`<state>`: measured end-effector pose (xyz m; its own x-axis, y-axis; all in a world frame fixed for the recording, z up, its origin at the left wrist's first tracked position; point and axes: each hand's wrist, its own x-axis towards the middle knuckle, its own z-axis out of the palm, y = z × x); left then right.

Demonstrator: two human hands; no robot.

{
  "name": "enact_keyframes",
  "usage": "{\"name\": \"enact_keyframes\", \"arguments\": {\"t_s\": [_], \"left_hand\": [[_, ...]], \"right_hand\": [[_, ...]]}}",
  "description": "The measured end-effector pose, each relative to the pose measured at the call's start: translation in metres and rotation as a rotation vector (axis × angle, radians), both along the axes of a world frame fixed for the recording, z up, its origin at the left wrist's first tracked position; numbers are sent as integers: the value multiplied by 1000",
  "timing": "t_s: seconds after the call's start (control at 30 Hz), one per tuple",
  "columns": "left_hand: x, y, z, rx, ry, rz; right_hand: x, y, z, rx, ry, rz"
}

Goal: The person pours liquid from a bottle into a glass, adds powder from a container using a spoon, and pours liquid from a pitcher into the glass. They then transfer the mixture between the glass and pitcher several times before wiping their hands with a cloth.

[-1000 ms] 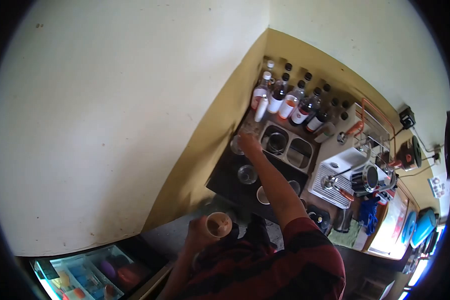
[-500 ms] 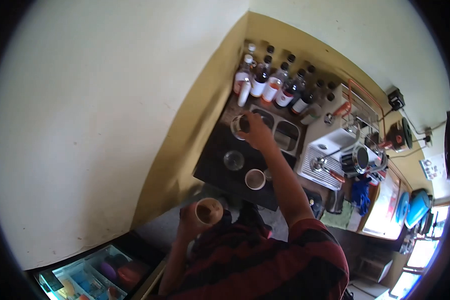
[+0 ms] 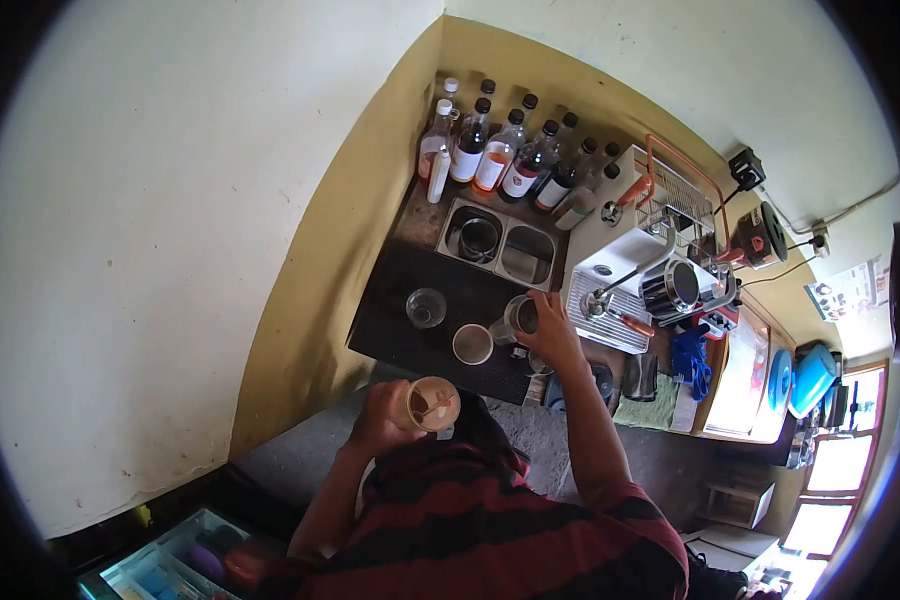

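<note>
My left hand (image 3: pixel 378 418) is wrapped round a cup (image 3: pixel 433 403) with brownish contents, held in front of the counter's edge. Over the black mat (image 3: pixel 390 300), my right hand (image 3: pixel 552 335) grips a clear glass (image 3: pixel 521 314) near its rim. A paper cup (image 3: pixel 472 344) stands on the mat just left of that glass. Farther left on the mat is another clear glass (image 3: pixel 426 308). Behind the mat, two metal bins (image 3: pixel 526 254) are set side by side, the left one with a dark round vessel (image 3: pixel 478 238) in it.
Several bottles (image 3: pixel 494 160) line the back wall. An espresso machine (image 3: pixel 610 240) stands right of the bins, with a portafilter (image 3: pixel 630 322) on its tray. Beyond are a green cloth (image 3: pixel 646 408) and a blue cloth (image 3: pixel 689 362). A lit container (image 3: pixel 170 560) is at the lower left.
My right hand has moved from the left bin area rightward and nearer, with the glass in it. My left hand has raised its cup slightly. The view has shifted.
</note>
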<state>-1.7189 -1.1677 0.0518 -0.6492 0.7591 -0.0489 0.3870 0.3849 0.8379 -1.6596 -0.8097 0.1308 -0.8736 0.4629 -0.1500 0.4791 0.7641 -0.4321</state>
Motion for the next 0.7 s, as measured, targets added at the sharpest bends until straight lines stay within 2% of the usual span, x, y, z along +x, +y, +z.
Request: {"name": "enact_keyframes", "arguments": {"t_s": [0.13,0.23,0.33,0.43,0.53,0.63,0.67,0.7], "left_hand": [[6,4,-10,-17,-1,-10],[14,7,1,45,28,3],[25,12,-3,25,52,26],[38,25,3,48,58,64],[52,44,3,78,81,73],[69,65,2,83,101,72],[73,72,2,96,142,48],[79,80,3,67,161,44]], "right_hand": [[3,-5,4,-23,-63,77],[11,0,-15,35,-29,100],[17,-1,-16,194,70,132],[26,-2,6,121,314,139],[51,14,40,-398,195,213],[81,3,60,-530,-2,474],[90,-2,53,-473,85,583],[98,-9,46,-397,112,568]]}}
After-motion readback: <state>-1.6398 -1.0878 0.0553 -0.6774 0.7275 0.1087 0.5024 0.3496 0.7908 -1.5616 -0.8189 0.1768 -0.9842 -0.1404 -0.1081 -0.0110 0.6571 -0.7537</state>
